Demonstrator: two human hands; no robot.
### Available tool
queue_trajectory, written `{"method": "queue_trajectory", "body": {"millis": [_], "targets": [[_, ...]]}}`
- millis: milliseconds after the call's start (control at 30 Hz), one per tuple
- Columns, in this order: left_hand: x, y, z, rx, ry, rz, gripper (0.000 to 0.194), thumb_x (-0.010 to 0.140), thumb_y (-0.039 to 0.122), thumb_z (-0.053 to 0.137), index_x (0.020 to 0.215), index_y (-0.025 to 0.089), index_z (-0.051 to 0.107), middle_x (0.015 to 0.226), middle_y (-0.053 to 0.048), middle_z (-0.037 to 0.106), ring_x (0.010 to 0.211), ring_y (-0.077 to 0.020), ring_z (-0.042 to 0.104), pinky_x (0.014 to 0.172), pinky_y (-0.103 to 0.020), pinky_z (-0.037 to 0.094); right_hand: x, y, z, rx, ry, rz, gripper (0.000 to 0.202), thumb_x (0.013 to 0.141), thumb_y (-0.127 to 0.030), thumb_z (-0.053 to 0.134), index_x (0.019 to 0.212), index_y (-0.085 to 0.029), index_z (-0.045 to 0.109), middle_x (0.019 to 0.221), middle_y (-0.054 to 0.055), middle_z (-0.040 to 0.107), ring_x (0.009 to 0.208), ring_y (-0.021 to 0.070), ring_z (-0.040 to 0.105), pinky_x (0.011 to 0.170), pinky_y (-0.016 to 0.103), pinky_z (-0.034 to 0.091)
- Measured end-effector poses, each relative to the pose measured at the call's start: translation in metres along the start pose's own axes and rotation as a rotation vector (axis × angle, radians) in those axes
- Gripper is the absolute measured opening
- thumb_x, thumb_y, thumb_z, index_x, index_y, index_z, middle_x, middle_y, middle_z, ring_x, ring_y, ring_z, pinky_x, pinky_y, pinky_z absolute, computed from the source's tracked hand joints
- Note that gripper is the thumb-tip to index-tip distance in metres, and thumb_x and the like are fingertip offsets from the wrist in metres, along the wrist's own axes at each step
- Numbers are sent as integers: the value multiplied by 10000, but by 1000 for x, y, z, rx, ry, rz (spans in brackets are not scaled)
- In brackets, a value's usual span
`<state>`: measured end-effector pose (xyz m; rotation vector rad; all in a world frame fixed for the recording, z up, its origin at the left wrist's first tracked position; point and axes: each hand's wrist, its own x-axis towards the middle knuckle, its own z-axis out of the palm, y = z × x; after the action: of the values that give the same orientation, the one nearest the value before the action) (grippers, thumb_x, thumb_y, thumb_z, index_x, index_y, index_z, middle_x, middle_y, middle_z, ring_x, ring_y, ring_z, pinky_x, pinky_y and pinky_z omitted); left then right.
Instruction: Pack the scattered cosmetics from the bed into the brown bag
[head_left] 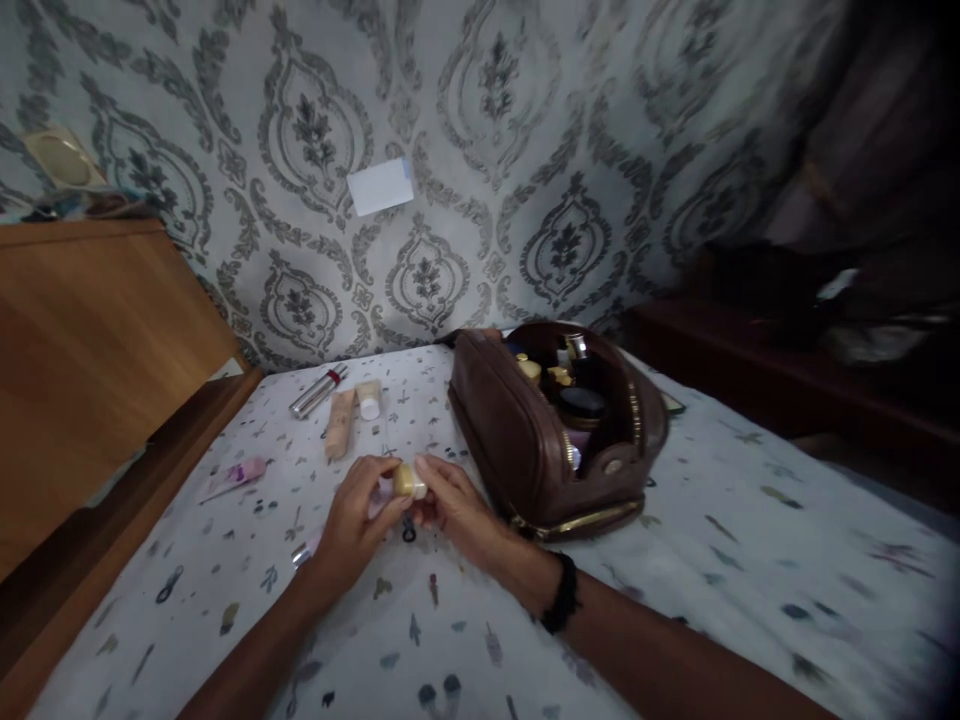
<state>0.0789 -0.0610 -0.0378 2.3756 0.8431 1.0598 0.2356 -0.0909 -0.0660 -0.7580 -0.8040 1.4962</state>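
Between my two hands is a small pale-yellow container (pixel 406 482) with a whitish end, too small to name more exactly. My left hand (pixel 358 520) pinches its yellow part between thumb and fingers. From the right, my right hand (pixel 459 508) grips the whitish end, with a black band round that wrist. A brown leather cosmetic bag (pixel 501 425) stands unzipped just right of my hands. Inside it a round black-lidded jar (pixel 582 403) and gold-topped items show. Partly hidden by my left hand lies a silver-capped item (pixel 301 555).
Beyond my left hand lie a peach squeeze tube (pixel 340 424), a small beige tube with a white cap (pixel 368 399) and a silver tube (pixel 318 392). A pink-purple tube (pixel 234 477) is farther left. Wooden furniture (pixel 97 350) borders the left; a patterned wall (pixel 465 150) rises behind.
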Motion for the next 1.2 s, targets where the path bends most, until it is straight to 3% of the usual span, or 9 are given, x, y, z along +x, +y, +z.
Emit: {"method": "queue_trajectory", "body": {"millis": [300, 500, 733, 1033, 1133, 1200], "targets": [[2, -5, -3, -19, -9, -137, 382, 875, 476, 600, 1151, 215, 647, 1071, -84, 698, 912, -237, 646, 825, -346, 541, 10, 11, -7, 145, -48, -8, 704, 629, -823, 665, 810, -147, 588, 567, -21, 620, 412, 86, 535, 402, 199, 351], [18, 3, -8, -5, 27, -182, 464, 872, 547, 573, 1200, 226, 636, 1159, -83, 693, 988, -252, 656, 862, -359, 546, 19, 18, -11, 183, -22, 27, 738, 608, -848, 645, 864, -159, 573, 539, -10, 637, 396, 102, 538, 396, 204, 336], [62, 40, -12, 41, 1, -37, 416, 898, 497, 561, 1195, 222, 656, 1223, -97, 662, 1147, -278, 598, 991, -403, 481, 22, 23, -11, 172, 1, 12, 774, 586, -855, 635, 856, -132, 586, 581, 16, 644, 401, 107, 551, 393, 218, 333], [137, 114, 3, 88, -102, 153, 337, 916, 372, 573, 1226, 250, 629, 1133, -60, 672, 964, -211, 618, 780, -301, 517, 27, 26, -12, 155, -22, 52, 715, 656, -845, 605, 836, -156, 553, 545, -4, 614, 390, 103, 536, 392, 208, 332], [160, 128, 14, 129, -164, 206, 317, 928, 375, 554, 1202, 237, 634, 1125, -66, 665, 974, -222, 606, 697, -279, 496, 26, 26, -11, 158, 0, 40, 744, 642, -867, 593, 848, -154, 549, 527, -8, 598, 380, 103, 528, 385, 208, 325], [175, 130, 20, 183, -223, 244, 299, 936, 356, 542, 1192, 233, 638, 1097, -61, 666, 977, -225, 600, 741, -296, 494, 25, 26, -10, 162, 8, 39, 768, 615, -885, 593, 847, -155, 546, 528, -6, 600, 381, 105, 530, 380, 208, 324]]}}
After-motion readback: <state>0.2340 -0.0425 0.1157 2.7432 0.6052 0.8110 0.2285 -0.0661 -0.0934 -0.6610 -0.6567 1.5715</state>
